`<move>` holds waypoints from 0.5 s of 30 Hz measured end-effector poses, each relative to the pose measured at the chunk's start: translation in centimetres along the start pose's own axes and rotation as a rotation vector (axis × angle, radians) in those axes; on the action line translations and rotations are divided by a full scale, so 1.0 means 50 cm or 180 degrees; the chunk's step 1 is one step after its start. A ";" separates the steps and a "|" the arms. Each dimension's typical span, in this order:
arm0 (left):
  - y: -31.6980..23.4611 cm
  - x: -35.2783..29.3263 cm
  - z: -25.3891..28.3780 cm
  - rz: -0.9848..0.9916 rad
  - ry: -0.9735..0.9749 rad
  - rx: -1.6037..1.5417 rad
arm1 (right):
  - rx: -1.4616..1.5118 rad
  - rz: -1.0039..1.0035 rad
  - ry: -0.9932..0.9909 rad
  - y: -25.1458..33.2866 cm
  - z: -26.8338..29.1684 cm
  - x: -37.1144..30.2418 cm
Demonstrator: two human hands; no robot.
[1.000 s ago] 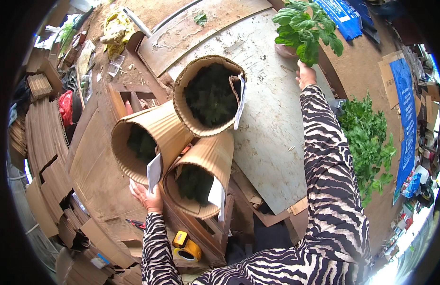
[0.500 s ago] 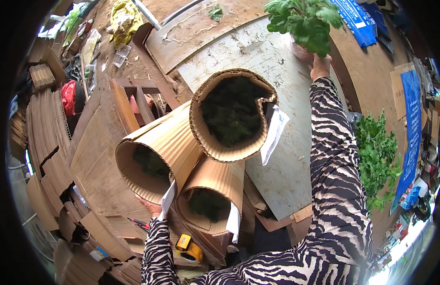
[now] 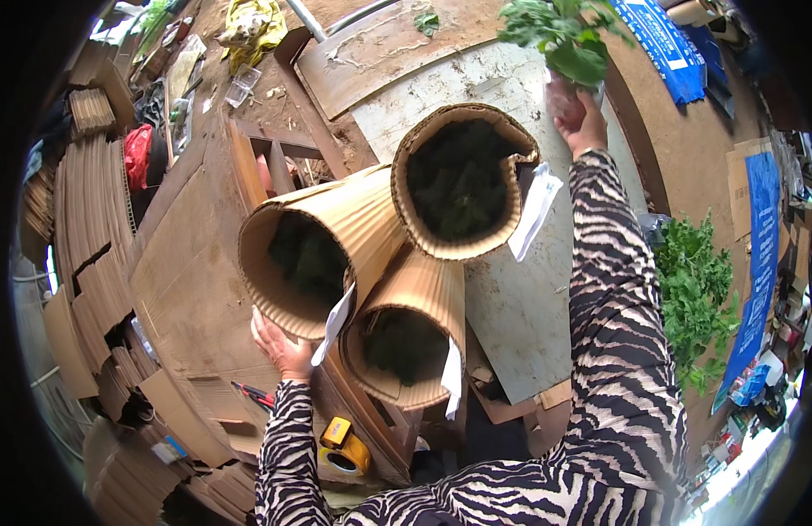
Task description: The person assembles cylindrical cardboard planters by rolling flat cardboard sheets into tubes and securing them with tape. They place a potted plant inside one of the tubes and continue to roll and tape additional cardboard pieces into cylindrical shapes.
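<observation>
My right hand is closed round a small, pale, clear-sided pot, with a leafy green plant rising from it at the upper right. Three corrugated cardboard tubes stand together in the middle, each with dark green foliage deep inside: an upper tube, a left tube and a lower tube. White paper slips hang at their rims. My left hand lies against the outside of the left tube below its rim, fingers stretched out; part of its grip is hidden.
A grey board lies beneath the tubes. Near my left forearm are a yellow tape dispenser and red-handled pliers. Stacked flat cardboard fills the left side. More leafy plants stand right of my arm, beside blue sheeting.
My right hand has turned and lifted the potted plant, so more of the pot shows. The left hand has shifted along the tube, showing more fingers. The view has swung slightly.
</observation>
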State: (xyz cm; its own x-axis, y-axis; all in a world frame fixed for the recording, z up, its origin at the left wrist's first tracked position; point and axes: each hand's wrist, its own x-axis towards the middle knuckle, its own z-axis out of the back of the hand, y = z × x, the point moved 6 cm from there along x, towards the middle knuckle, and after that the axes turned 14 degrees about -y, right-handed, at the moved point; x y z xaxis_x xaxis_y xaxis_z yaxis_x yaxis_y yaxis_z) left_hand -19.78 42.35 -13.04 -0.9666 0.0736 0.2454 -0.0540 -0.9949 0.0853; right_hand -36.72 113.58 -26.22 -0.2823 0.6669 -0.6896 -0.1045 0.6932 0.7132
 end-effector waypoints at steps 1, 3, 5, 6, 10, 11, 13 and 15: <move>-0.038 0.026 0.037 0.0190 -0.0162 -0.0333 | 0.0100 -0.0142 0.0190 -0.010 0.018 -0.016; -0.052 0.030 0.063 0.0153 -0.0202 -0.0380 | 0.0342 -0.0424 0.0306 -0.034 0.065 -0.067; -0.054 0.021 0.069 0.0175 -0.0250 -0.0355 | 0.0489 -0.0773 0.0289 -0.066 0.095 -0.137; -0.054 0.023 0.069 0.0184 -0.0263 -0.0347 | 0.0668 -0.0696 -0.0065 -0.075 0.142 -0.150; -0.059 0.028 0.066 0.0245 -0.0324 -0.0356 | 0.0997 -0.0950 0.0601 -0.087 0.261 -0.258; -0.057 0.023 0.065 0.0282 -0.0328 -0.0317 | 0.0911 -0.0813 0.0843 -0.069 0.263 -0.325; -0.065 0.033 0.062 0.0283 -0.0354 -0.0325 | 0.1098 -0.0901 0.1241 -0.035 0.303 -0.411; -0.078 0.044 0.050 0.0234 -0.0441 -0.0389 | -0.0425 0.1127 0.1366 0.008 0.373 -0.459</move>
State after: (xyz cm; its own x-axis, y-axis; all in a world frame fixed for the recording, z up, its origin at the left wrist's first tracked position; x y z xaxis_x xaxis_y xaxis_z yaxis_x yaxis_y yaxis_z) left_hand -21.06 46.54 -10.40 -0.9258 0.0008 0.3779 -0.0228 -0.9983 -0.0536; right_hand -12.50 103.66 -12.46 -0.6810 0.6622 -0.3126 -0.0448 0.3885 0.9204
